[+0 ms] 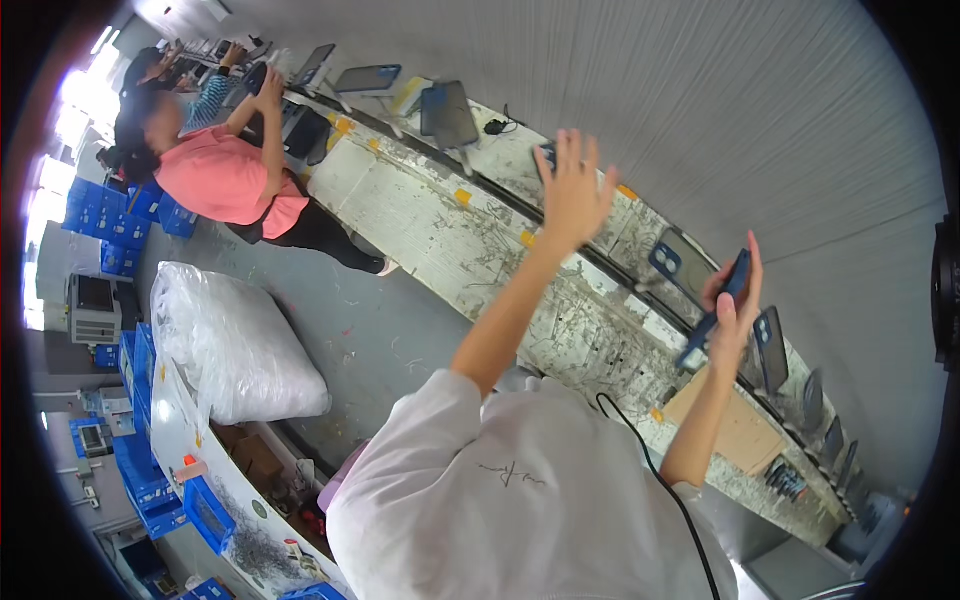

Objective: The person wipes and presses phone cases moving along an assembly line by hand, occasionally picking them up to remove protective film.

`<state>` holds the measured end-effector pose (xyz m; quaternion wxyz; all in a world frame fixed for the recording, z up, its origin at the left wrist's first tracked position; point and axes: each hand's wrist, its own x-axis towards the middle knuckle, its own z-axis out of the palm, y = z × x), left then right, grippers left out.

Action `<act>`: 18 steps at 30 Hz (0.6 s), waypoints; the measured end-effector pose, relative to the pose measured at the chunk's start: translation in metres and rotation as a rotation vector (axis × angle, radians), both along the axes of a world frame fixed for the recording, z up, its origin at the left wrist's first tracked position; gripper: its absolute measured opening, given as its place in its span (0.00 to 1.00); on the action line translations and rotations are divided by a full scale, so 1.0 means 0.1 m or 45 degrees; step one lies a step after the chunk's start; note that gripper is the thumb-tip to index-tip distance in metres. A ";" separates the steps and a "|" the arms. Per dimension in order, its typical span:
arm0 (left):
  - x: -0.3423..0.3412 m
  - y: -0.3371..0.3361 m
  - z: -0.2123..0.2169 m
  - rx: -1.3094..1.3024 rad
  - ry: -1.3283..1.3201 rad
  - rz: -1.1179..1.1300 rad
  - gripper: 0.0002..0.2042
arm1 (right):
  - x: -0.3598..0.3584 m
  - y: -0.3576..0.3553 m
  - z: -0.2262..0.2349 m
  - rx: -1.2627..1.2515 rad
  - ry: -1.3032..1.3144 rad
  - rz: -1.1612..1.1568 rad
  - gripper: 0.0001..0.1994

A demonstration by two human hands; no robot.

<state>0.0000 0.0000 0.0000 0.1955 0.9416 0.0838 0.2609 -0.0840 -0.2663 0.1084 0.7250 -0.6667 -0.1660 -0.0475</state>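
Phone [700, 341], or maybe just a case, dark blue, is in the right hand [731, 335] in the head view, thumb and fingers closed round it above the tabletop [575, 325]. I'd guess it's light, stiff, kinda slick and no fan of drops, so hold it by the long edges. Left hand [577, 205] is wide open, fingers spread, apparently empty. Containers: blue bins [105, 215] stacked off left, contents hidden, plus a bulging see-through plastic bag [235, 350] of whitish stuff.
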 end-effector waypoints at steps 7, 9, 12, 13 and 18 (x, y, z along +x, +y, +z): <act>-2.20 -0.67 0.66 -1.593 0.031 -0.645 0.30 | -0.36 1.05 -0.43 -0.064 0.216 0.051 0.28; -2.44 -0.24 0.37 -1.594 0.398 -0.531 0.30 | -0.46 1.30 -0.66 -0.246 0.201 0.252 0.31; -2.83 0.31 -0.04 -1.871 0.284 -0.112 0.27 | -0.41 1.43 -0.65 -0.547 0.022 0.529 0.34; -2.95 0.49 -0.21 -1.945 0.159 0.042 0.28 | -0.36 1.51 -0.60 -0.579 -0.147 0.441 0.32; -2.96 2.00 -1.22 -1.501 0.024 0.726 0.31 | 0.57 1.76 -0.41 -1.273 -0.774 -0.103 0.28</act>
